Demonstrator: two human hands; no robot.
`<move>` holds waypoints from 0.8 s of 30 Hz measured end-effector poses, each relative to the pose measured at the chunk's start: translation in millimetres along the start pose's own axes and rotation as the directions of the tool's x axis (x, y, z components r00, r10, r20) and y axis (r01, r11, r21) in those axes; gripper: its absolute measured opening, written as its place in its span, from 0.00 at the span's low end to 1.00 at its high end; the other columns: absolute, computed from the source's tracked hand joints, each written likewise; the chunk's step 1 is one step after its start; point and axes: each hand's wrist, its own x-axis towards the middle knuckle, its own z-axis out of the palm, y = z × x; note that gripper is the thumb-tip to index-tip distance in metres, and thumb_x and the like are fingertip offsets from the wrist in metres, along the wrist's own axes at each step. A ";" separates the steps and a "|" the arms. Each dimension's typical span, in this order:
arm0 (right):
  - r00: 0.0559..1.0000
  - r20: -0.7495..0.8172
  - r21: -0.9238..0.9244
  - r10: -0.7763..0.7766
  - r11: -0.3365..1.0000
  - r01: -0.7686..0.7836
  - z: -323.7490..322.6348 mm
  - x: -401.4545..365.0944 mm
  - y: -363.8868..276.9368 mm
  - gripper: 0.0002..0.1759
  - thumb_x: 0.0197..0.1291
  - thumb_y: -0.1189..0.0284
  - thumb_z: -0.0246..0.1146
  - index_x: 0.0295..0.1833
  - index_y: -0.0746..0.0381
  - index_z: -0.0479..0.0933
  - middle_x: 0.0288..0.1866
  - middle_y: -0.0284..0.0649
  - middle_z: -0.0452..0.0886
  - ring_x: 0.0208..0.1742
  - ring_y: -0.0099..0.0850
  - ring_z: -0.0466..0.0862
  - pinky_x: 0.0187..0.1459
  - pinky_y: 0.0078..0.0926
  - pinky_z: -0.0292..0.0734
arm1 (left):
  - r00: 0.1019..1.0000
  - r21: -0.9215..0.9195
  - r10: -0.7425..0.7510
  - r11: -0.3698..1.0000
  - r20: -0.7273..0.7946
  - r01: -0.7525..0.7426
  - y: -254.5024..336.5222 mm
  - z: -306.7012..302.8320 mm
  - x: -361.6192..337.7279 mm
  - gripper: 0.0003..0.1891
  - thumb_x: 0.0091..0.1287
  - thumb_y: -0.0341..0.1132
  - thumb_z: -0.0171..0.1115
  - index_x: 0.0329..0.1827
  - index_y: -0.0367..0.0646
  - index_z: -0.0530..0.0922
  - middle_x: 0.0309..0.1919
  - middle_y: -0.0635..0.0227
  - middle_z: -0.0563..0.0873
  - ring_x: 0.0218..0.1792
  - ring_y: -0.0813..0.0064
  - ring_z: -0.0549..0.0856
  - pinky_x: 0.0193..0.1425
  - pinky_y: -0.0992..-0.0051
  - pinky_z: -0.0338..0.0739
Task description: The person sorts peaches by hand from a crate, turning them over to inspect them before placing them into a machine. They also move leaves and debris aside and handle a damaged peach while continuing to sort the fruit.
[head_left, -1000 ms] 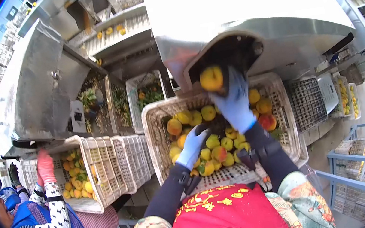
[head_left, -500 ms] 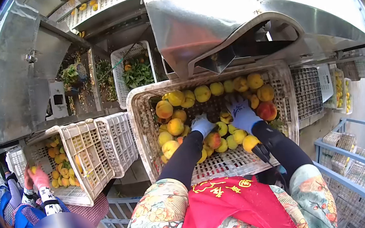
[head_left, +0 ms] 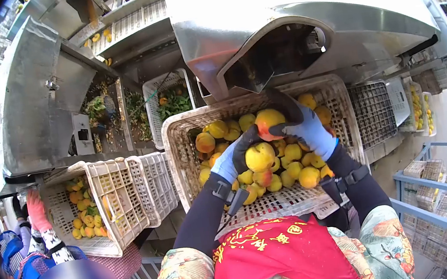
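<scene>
Several yellow and red-blushed peaches lie in a white plastic crate [head_left: 177, 146] in front of me. Above them, my right hand [head_left: 307, 127], in a blue glove with a dark palm, curls round a yellow-and-red peach [head_left: 270, 123]. My left hand [head_left: 233, 158], gloved the same way, is closed on a yellow peach [head_left: 260, 157]. The two held peaches are close together, and my left fingertips come near the red one. Loose peaches [head_left: 292, 152] lie beneath both hands.
A metal chute [head_left: 300, 31] overhangs the crate's far side. At left, a co-worker in pink gloves [head_left: 38, 211] stands by another crate of peaches [head_left: 120, 194]. A crate with green leaves [head_left: 175, 103] stands behind. Blue railings [head_left: 446, 216] run along the right.
Both hands have risen from among the peaches in the crate and come together, each now holding a peach. The co-worker's gloved hand has moved up to the crate's edge.
</scene>
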 end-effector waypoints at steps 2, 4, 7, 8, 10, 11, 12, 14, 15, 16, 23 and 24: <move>1.000 -0.020 0.044 -0.012 0.999 0.013 17.0 -10.8 -10.5 0.40 0.50 0.62 0.74 0.68 0.64 0.69 0.64 0.43 0.77 0.62 0.32 0.78 0.62 0.28 0.71 | 0.998 -0.080 0.061 0.995 0.021 -0.059 2.1 10.0 -2.8 0.29 0.70 0.50 0.59 0.65 0.35 0.70 0.54 0.52 0.82 0.52 0.60 0.85 0.59 0.61 0.80; 0.930 -0.281 -0.106 -0.235 0.971 0.214 35.3 -16.8 -7.5 0.39 0.52 0.61 0.73 0.68 0.64 0.69 0.66 0.46 0.75 0.64 0.36 0.76 0.63 0.29 0.70 | 0.993 -0.072 0.115 0.991 -0.003 -0.115 -0.4 14.4 -6.4 0.28 0.71 0.48 0.58 0.65 0.34 0.70 0.54 0.51 0.82 0.51 0.60 0.85 0.61 0.61 0.79; 0.822 -0.345 -0.448 -0.453 0.849 0.280 54.2 -17.2 -33.7 0.48 0.42 0.59 0.78 0.68 0.65 0.67 0.62 0.54 0.73 0.61 0.51 0.75 0.63 0.40 0.70 | 0.928 -0.263 0.188 0.959 0.322 -0.103 3.8 26.5 -7.8 0.23 0.71 0.45 0.60 0.62 0.40 0.74 0.58 0.58 0.80 0.56 0.63 0.81 0.64 0.62 0.76; 0.814 -0.346 -0.454 -0.466 0.843 0.290 55.3 -15.1 -36.2 0.50 0.40 0.59 0.79 0.68 0.66 0.66 0.61 0.55 0.73 0.61 0.53 0.75 0.63 0.42 0.70 | 0.927 -0.246 0.181 0.964 0.327 -0.101 4.1 28.0 -4.8 0.23 0.71 0.45 0.60 0.62 0.40 0.74 0.58 0.58 0.80 0.56 0.63 0.81 0.64 0.62 0.76; 0.833 -0.362 -0.440 -0.418 0.865 0.243 48.3 -2.5 -40.4 0.50 0.39 0.60 0.79 0.68 0.66 0.66 0.62 0.54 0.73 0.61 0.54 0.74 0.62 0.43 0.71 | 0.762 0.792 0.602 0.335 0.237 -0.511 1.9 28.9 2.6 0.22 0.72 0.43 0.59 0.64 0.41 0.72 0.62 0.58 0.76 0.61 0.63 0.78 0.66 0.61 0.74; 0.860 -0.361 -0.429 -0.362 0.883 0.191 43.2 4.6 -43.1 0.51 0.38 0.60 0.79 0.68 0.66 0.65 0.63 0.54 0.72 0.61 0.54 0.74 0.61 0.43 0.72 | 0.585 0.733 0.680 0.101 0.443 -0.673 3.7 54.5 1.3 0.19 0.74 0.43 0.55 0.63 0.42 0.73 0.63 0.60 0.75 0.62 0.65 0.77 0.67 0.62 0.73; 0.850 -0.373 -0.432 -0.371 0.881 0.195 39.8 11.0 -50.8 0.51 0.38 0.60 0.79 0.68 0.66 0.65 0.63 0.54 0.72 0.61 0.54 0.74 0.61 0.43 0.72 | 0.585 0.729 0.670 0.094 0.457 -0.678 8.7 64.2 1.0 0.19 0.74 0.43 0.55 0.63 0.42 0.73 0.63 0.60 0.75 0.62 0.65 0.77 0.67 0.62 0.73; 0.799 -0.325 -0.471 -0.506 0.819 0.328 35.1 24.3 -70.3 0.52 0.38 0.59 0.79 0.69 0.66 0.64 0.63 0.54 0.72 0.62 0.53 0.73 0.62 0.45 0.70 | 0.878 -0.050 0.475 0.877 -0.064 -0.478 18.3 74.3 3.5 0.19 0.75 0.45 0.52 0.62 0.43 0.72 0.61 0.61 0.77 0.60 0.66 0.78 0.66 0.62 0.74; 0.786 -0.347 -0.549 -0.513 0.790 0.273 35.4 31.0 -68.7 0.51 0.41 0.58 0.78 0.68 0.69 0.64 0.63 0.55 0.73 0.64 0.51 0.73 0.65 0.43 0.67 | 0.912 -0.139 0.410 0.901 -0.031 -0.410 23.0 71.7 1.9 0.24 0.74 0.51 0.51 0.66 0.46 0.72 0.62 0.60 0.77 0.62 0.61 0.78 0.67 0.58 0.72; 0.784 -0.350 -0.550 -0.513 0.790 0.272 34.7 38.7 -57.2 0.51 0.41 0.58 0.78 0.68 0.69 0.64 0.63 0.55 0.73 0.64 0.51 0.73 0.65 0.43 0.67 | 0.913 -0.137 0.407 0.903 -0.029 -0.407 23.7 70.3 -0.7 0.24 0.74 0.51 0.51 0.66 0.46 0.72 0.62 0.60 0.77 0.62 0.61 0.78 0.67 0.58 0.72; 0.798 -0.273 -0.765 -0.537 0.624 0.158 39.8 66.2 -12.0 0.55 0.44 0.50 0.74 0.71 0.70 0.59 0.68 0.60 0.66 0.65 0.60 0.65 0.69 0.53 0.57 | 0.934 -0.120 0.349 0.927 -0.079 -0.356 16.9 51.1 -24.9 0.30 0.76 0.54 0.45 0.64 0.34 0.72 0.53 0.58 0.82 0.53 0.63 0.83 0.60 0.58 0.79; 0.798 -0.311 -0.752 -0.517 0.647 0.125 40.5 79.5 -7.3 0.56 0.45 0.49 0.73 0.73 0.69 0.57 0.70 0.58 0.64 0.68 0.60 0.62 0.69 0.55 0.55 | 0.927 -0.100 0.366 0.923 -0.079 -0.372 16.1 48.9 -28.2 0.33 0.74 0.58 0.45 0.64 0.34 0.72 0.56 0.54 0.81 0.57 0.58 0.81 0.64 0.55 0.75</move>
